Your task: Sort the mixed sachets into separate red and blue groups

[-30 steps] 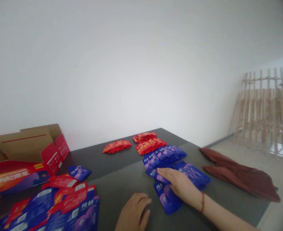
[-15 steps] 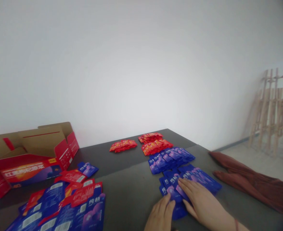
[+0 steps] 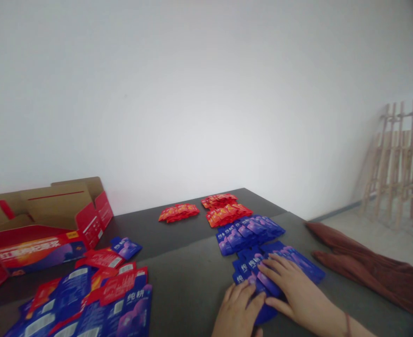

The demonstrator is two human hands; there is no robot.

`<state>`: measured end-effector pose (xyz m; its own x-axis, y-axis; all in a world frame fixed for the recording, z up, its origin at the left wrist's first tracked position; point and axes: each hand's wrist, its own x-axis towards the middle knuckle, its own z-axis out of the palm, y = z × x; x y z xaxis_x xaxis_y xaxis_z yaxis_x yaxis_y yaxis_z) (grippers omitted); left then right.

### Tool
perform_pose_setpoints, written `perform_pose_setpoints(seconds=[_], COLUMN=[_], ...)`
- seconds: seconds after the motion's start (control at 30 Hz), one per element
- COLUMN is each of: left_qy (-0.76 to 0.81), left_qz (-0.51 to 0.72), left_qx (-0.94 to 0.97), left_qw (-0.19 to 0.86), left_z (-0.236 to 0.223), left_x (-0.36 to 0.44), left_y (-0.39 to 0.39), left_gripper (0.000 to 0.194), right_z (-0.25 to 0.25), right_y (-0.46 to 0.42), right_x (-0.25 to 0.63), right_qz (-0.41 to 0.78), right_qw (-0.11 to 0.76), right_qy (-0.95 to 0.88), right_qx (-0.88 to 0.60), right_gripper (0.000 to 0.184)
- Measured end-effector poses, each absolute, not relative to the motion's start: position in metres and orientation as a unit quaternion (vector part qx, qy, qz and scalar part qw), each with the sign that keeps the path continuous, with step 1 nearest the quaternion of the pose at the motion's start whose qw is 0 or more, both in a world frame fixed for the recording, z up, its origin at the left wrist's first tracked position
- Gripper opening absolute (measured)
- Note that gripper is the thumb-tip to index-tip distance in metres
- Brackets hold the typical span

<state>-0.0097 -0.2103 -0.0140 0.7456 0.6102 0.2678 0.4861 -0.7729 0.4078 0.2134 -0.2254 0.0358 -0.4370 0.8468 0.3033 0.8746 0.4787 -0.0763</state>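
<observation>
Both hands rest on the nearest group of blue sachets (image 3: pixel 247 265), which overlap in a fanned row at the right of the dark table. My left hand (image 3: pixel 239 306) lies on the near left end of that row, fingers extended and the tips on the top sachets. Beside it, my right hand (image 3: pixel 296 291) is laid flat with its fingers spread over the middle. The palms hide part of the sachets underneath. Just behind lies another fanned row of blue sachets (image 3: pixel 247 233).
Farther back are several red sachet groups (image 3: pixel 229 214). At left, a loose pile of blue and red sachets (image 3: pixel 97 299) lies before an open red cardboard box (image 3: pixel 40 250). Brown cloth (image 3: pixel 375 267) drapes over the right table edge. Wooden racks (image 3: pixel 399 159) lean beyond.
My left hand has slid slightly right, closer to my right hand. My right fingers are spread wider on the blue sachets. The view has shifted a little.
</observation>
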Motion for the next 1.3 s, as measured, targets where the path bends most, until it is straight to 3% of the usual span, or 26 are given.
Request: perform_pose_setpoints(seconds=[0.23,0.43,0.7,0.87,1.03,1.3], left_qy=[0.347,0.282,0.3,0.355,0.411,0.513], left_qz=[0.187,0.201,0.23,0.325,0.488,0.617], left_qx=[0.903,0.918,0.903,0.838,0.719,0.531], left_qw=[0.173,0.193,0.205,0.259,0.277,0.271], left_z=[-0.011,-0.006,-0.013,0.012,0.049,0.053], left_x=[-0.002,-0.006,-0.004,-0.013,-0.06,-0.146], left_y=[-0.212,-0.21,-0.212,-0.223,-0.197,-0.172], left_gripper=[0.074,0.058,0.067,0.061,0.044,0.034], right_z=[0.025,0.022,0.021,0.028,0.039,0.056], right_y=[-0.228,-0.225,-0.225,-0.22,-0.215,-0.218], right_x=[0.209,0.213,0.214,0.206,0.143,-0.01], right_qz=[-0.06,-0.133,-0.134,-0.155,-0.144,0.039], right_qw=[0.14,0.165,0.168,0.181,0.213,0.128], right_qy=[-0.847,-0.829,-0.837,-0.845,-0.888,-0.944], right_qx=[-0.509,-0.517,-0.504,-0.479,-0.38,-0.301], right_gripper=[0.069,0.061,0.067,0.069,0.058,0.057])
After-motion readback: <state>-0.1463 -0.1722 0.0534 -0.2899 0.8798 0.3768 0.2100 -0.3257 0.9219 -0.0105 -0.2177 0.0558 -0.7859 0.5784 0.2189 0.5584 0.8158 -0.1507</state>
